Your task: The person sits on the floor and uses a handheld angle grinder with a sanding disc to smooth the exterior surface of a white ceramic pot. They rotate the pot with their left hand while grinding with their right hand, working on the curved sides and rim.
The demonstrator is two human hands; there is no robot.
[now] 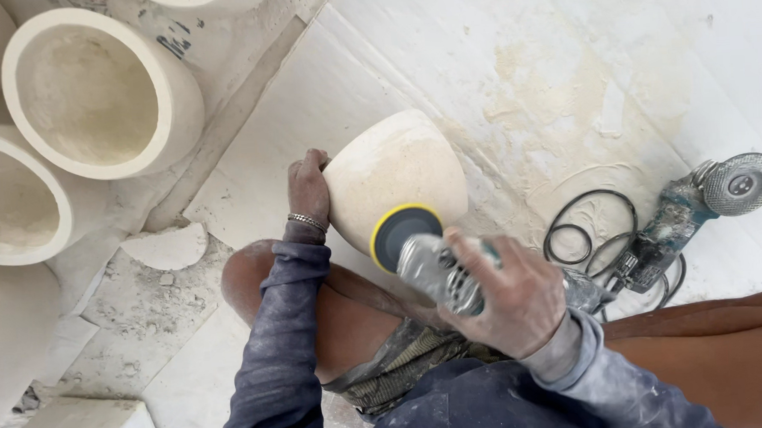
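A rounded cream stone vessel [396, 166] lies on its side against my knee. My left hand [308, 190], with a bracelet at the wrist, grips the vessel's left edge. My right hand [508, 290] is closed around a grey hand-held sander [439, 271]. Its round black pad with a yellow rim [403, 232] presses against the vessel's lower side. Both sleeves are dark blue and dusty.
A second angle grinder [697, 204] with a black cable [591, 226] lies on the white dusty floor at right. Two large hollow cream stone pots [101, 89] [12, 196] stand at upper left. A broken stone chip [167, 246] and rubble lie beside my left knee.
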